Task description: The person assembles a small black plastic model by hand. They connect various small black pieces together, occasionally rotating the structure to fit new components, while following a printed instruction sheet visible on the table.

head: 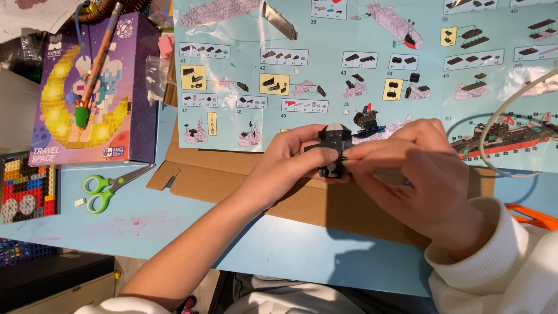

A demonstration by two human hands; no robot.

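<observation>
A small black brick assembly (pixel 333 146) with white parts at top and bottom is held between both hands over a flat brown cardboard sheet (pixel 244 183). My left hand (pixel 286 166) grips it from the left, thumb and fingers wrapped around its side. My right hand (pixel 415 168) pinches it from the right, fingertips pressed on its edge. Behind the hands lies a large light-blue instruction sheet (pixel 360 70) printed with building steps and ship pictures.
A purple box (pixel 96 87) with a moon picture stands at the left with a pencil-like stick on it. Green-handled scissors (pixel 107 187) lie below it. A colourful brick plate (pixel 26 186) sits at the far left edge. A white cable (pixel 494 125) curves at the right, near an orange object (pixel 532 215).
</observation>
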